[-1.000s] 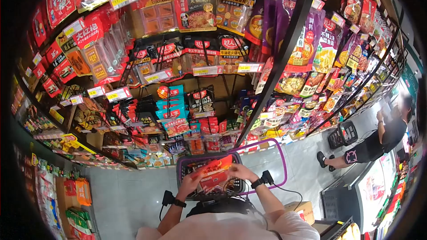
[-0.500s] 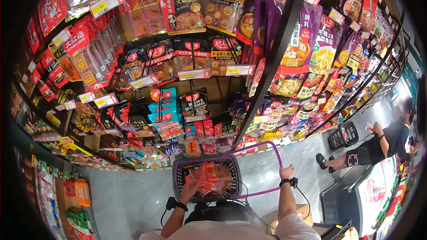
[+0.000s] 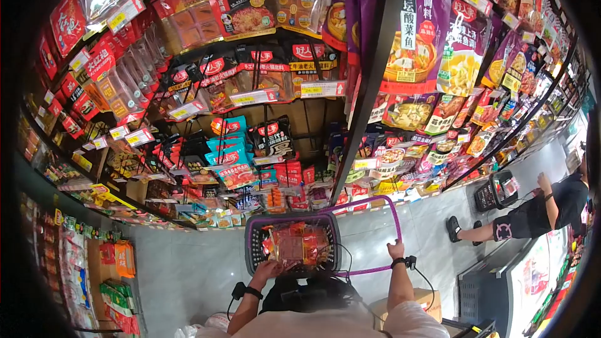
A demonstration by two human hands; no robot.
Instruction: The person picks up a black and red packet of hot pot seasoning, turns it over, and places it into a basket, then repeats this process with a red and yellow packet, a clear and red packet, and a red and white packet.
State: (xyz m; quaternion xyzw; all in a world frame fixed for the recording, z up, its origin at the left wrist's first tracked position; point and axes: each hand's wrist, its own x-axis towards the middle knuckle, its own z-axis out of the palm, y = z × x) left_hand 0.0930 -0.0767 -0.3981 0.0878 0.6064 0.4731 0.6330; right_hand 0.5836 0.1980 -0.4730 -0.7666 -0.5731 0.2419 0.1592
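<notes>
Left grip (image 3: pixel 269 270): resting at basket (image 3: pixel 251 245) near rim; can't tell how open.
Right grip (image 3: pixel 395 250): I'm clasping its handle (image 3: pixel 398 222).
Done: packets (image 3: pixel 291 247) lying inside.

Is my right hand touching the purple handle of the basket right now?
Touching. The head view shows the right hand closed around the purple handle, no gap between them.

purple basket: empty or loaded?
Loaded. Red and orange packets cover the inside of the purple basket. The left hand is at its near edge; the right hand grips the purple handle.
</notes>
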